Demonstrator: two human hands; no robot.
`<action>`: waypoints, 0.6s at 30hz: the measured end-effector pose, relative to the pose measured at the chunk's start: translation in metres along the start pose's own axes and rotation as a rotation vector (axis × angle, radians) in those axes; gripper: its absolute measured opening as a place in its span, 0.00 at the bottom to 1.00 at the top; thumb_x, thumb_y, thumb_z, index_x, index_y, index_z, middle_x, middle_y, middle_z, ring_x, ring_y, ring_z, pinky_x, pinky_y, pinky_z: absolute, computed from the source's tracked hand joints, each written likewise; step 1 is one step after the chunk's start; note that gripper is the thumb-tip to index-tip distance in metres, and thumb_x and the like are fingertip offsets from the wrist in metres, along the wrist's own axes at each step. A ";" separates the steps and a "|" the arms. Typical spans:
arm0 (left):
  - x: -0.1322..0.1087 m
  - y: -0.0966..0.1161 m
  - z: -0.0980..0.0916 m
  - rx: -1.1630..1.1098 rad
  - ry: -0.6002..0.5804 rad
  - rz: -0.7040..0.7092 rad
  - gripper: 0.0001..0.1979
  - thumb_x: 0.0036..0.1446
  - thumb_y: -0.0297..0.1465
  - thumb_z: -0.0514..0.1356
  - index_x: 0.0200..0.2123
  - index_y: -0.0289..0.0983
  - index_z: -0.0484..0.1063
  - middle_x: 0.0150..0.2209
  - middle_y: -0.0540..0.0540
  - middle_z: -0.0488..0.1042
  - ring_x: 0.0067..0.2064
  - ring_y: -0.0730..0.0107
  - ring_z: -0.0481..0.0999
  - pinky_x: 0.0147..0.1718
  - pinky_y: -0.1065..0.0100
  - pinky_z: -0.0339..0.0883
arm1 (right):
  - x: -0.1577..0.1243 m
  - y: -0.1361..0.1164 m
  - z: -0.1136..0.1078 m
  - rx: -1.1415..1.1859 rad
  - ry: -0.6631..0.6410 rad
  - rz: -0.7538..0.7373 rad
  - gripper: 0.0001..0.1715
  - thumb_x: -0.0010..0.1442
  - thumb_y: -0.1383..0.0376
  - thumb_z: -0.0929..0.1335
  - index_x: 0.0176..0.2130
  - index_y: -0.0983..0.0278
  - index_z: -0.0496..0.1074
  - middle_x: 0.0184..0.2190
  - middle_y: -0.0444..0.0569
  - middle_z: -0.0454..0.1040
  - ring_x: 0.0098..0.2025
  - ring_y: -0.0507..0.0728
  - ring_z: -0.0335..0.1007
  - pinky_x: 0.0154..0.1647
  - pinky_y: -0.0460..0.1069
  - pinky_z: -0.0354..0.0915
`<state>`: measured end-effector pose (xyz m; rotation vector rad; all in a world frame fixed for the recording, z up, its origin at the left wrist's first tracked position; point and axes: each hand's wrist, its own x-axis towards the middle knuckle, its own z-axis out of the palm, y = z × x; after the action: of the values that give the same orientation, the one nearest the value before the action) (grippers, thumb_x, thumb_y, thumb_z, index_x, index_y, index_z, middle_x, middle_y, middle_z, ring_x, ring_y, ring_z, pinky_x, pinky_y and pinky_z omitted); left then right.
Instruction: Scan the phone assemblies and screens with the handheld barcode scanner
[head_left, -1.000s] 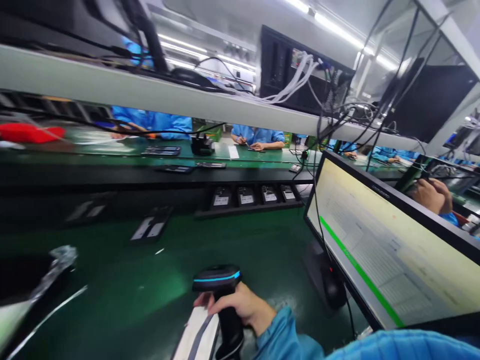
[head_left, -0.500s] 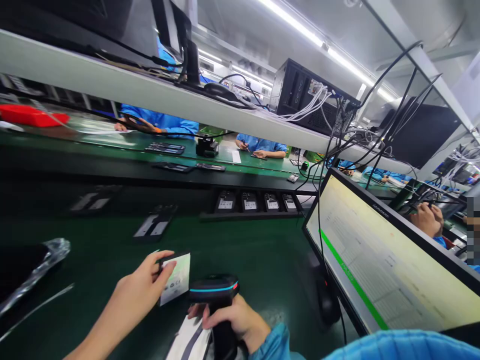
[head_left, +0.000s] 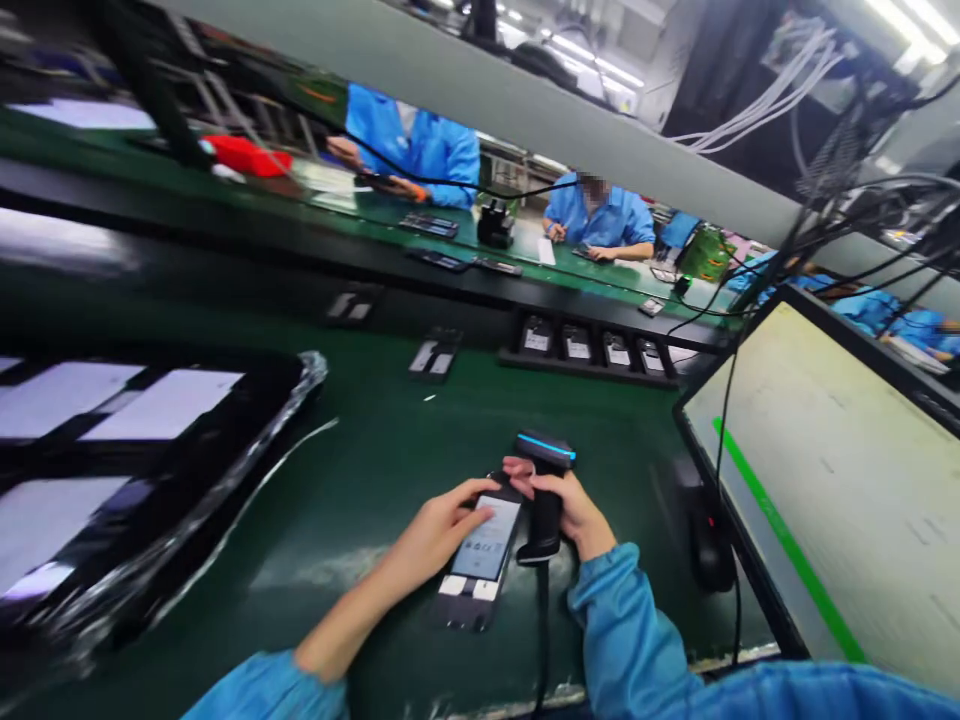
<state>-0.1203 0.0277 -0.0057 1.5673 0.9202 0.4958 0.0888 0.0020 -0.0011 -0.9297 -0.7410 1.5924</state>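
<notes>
My left hand (head_left: 450,525) holds a flat battery-like piece with a white printed face (head_left: 491,530) by its edge, fingers and thumb pressed on it. That piece lies over a dark phone part (head_left: 465,610) with white patches, low in front of me. My right hand (head_left: 574,500) is wrapped round the handle of a black barcode scanner (head_left: 544,510), which shows a blue light strip on its head. Its fingertips reach toward the top of the phone part; whether they touch it is unclear.
Wrapped tray with white-faced pieces (head_left: 165,400) at left. Black slotted tray (head_left: 592,375) and a phone part (head_left: 435,355) lie farther back. A monitor (head_left: 825,480) and black mouse (head_left: 709,545) stand right. People in blue work across the bench.
The view has swung left and down. My left hand has brought the white-faced piece over the phone part, beside the scanner. The scanner remains in my right hand.
</notes>
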 end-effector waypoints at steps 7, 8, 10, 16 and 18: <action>-0.003 -0.008 0.001 0.199 0.092 0.268 0.13 0.59 0.32 0.58 0.46 0.38 0.74 0.49 0.41 0.71 0.51 0.60 0.73 0.52 0.58 0.69 | 0.001 -0.001 0.002 -0.001 0.020 0.040 0.17 0.49 0.65 0.73 0.42 0.62 0.79 0.53 0.48 0.79 0.62 0.63 0.66 0.71 0.59 0.50; -0.005 -0.011 0.000 0.249 0.097 0.289 0.12 0.59 0.31 0.58 0.47 0.38 0.74 0.51 0.40 0.70 0.56 0.57 0.70 0.57 0.55 0.65 | 0.002 0.000 0.002 -0.001 0.024 0.050 0.18 0.49 0.65 0.73 0.42 0.62 0.79 0.53 0.48 0.79 0.62 0.63 0.66 0.71 0.60 0.50; -0.010 -0.017 0.000 0.321 0.103 0.308 0.12 0.61 0.30 0.57 0.48 0.39 0.73 0.57 0.39 0.67 0.65 0.53 0.61 0.64 0.50 0.57 | 0.004 0.001 0.003 -0.006 0.028 0.067 0.18 0.49 0.66 0.74 0.42 0.62 0.80 0.54 0.49 0.78 0.61 0.64 0.67 0.71 0.61 0.51; -0.037 -0.036 0.013 0.524 0.239 0.300 0.37 0.61 0.34 0.58 0.70 0.43 0.45 0.71 0.36 0.48 0.73 0.43 0.38 0.66 0.35 0.44 | -0.012 -0.002 0.002 -0.005 0.107 0.014 0.17 0.46 0.65 0.75 0.39 0.63 0.81 0.51 0.53 0.80 0.60 0.66 0.69 0.70 0.61 0.55; -0.053 -0.050 0.030 0.558 0.397 0.207 0.46 0.60 0.35 0.58 0.71 0.45 0.30 0.72 0.35 0.45 0.72 0.41 0.39 0.65 0.32 0.43 | -0.031 0.002 -0.001 0.003 0.191 -0.053 0.18 0.47 0.63 0.74 0.41 0.58 0.80 0.47 0.49 0.83 0.57 0.65 0.72 0.69 0.61 0.56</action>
<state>-0.1433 -0.0324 -0.0509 2.1287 1.2792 0.7603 0.0920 -0.0285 0.0026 -1.0355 -0.6250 1.4351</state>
